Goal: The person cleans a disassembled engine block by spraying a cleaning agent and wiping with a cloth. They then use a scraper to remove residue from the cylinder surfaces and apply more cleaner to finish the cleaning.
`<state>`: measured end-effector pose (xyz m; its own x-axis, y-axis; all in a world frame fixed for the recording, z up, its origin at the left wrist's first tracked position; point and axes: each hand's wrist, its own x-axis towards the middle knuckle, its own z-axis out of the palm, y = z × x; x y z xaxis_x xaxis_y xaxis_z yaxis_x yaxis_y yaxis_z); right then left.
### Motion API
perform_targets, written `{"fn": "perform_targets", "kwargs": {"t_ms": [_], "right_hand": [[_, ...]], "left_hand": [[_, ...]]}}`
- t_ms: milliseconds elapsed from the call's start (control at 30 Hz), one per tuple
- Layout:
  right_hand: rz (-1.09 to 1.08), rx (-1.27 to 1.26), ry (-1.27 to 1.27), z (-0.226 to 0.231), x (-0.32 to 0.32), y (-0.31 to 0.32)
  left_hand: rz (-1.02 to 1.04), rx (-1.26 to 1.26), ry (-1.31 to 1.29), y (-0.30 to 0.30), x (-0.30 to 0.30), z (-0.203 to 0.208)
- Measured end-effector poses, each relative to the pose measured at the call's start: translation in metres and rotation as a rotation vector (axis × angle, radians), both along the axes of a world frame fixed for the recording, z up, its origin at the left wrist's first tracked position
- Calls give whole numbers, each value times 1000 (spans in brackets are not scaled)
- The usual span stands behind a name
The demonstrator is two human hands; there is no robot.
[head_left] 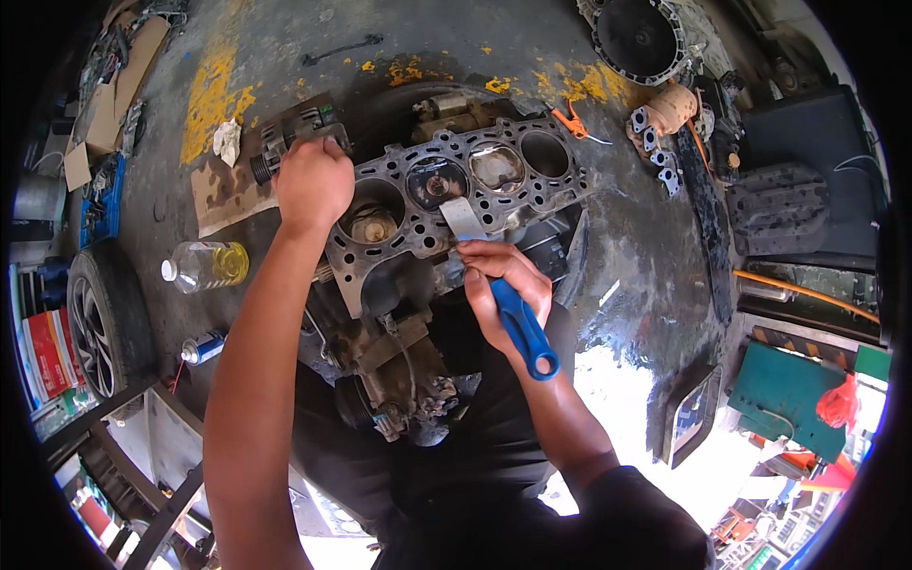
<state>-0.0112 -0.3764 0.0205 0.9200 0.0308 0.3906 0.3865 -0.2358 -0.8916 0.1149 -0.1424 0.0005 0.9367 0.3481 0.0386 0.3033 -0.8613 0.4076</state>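
An engine block (418, 228) lies before me with its flat top face up, its cylinder bores and dark pistons showing. In my right hand (513, 285) is a scraper (528, 328) with a blue handle. Its wide metal blade reaches the block's near edge, just below the second bore from the left. My left hand (318, 182) is closed at the block's far left corner, beside an alternator (294, 133). Its fingertips are hidden, so what it grips is not clear.
Cardboard (228, 198) lies under the alternator. A bottle of yellow liquid (207, 265), a spray can (202, 348) and a wheel (106, 318) are at left. An orange-handled tool (573, 122) lies past the block. A rusty exhaust part (670, 109) stands far right.
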Motion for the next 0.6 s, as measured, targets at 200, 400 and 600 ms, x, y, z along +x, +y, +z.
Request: {"fn": "perform_targets", "kwargs": {"t_ms": [200, 400, 600], "right_hand": [[31, -48, -65, -3, -4, -8], [108, -83, -95, -1, -3, -12], [141, -38, -88, -3, -8, -21]], "left_hand": [[-27, -8, 15, -3, 3, 3], [-9, -8, -3, -3, 3, 3], [-7, -31, -10, -5, -4, 4]]}}
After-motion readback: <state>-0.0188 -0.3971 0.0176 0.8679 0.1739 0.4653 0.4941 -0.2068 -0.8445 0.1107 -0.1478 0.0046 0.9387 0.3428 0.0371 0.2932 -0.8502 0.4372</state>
